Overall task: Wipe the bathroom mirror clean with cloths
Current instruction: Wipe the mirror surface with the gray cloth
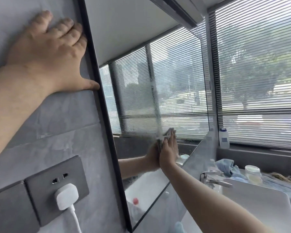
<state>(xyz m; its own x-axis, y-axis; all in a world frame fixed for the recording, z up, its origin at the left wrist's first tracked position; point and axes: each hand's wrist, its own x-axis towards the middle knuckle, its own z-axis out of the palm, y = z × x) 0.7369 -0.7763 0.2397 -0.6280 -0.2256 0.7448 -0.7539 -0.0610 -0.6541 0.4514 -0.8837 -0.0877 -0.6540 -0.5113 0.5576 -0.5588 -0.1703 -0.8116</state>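
In the head view, the left hand (47, 52) is being laid flat on the grey wall (57, 123) just left of the mirror (133, 39). Its fingers are straight and spread wide, holding nothing, and the thumb tip is touching the mirror's black frame. The right hand (169, 153) is being pressed against the lower middle of the mirror's glass, fingers straight and close together. A grey cloth (165, 134) is being pinned between them and the glass, its crumpled edge sticking out above the fingertips. A wet smear is running up the glass from the cloth. Left of the mirror and lower on the wall, a grey socket (45, 187) is being occupied by a white plug (66, 196), its cable hanging down. Right of the mirror, a white sink (259, 199) and a chrome tap (213, 179) are being shown, with a blue cloth (227, 167) and a clear jar (253, 172) lying beyond the tap. A white bottle (224, 138) is standing on the sill near the mirror's right edge, before the blinds (259, 64).
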